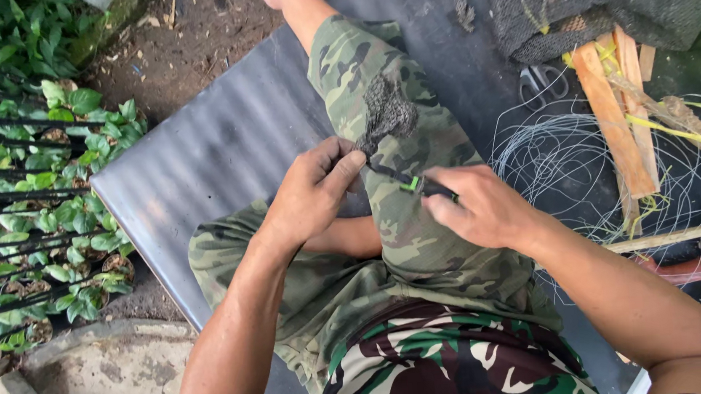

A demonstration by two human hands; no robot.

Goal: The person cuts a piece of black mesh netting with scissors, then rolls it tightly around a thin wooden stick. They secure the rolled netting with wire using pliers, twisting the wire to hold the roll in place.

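Right hand fingers pinching black tool, left hand fingers gripping mesh scrap

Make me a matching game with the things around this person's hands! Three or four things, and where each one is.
Things:
1. scissors
2. piece of dark netting
3. leafy potted seedlings
4. coil of thin wire

Places:
A. pinched in the left hand
B. on the ground at the left edge
C. by the wooden sticks, top right
D. spread out past the right hand

Pairs: 1-C, 2-A, 3-B, 4-D
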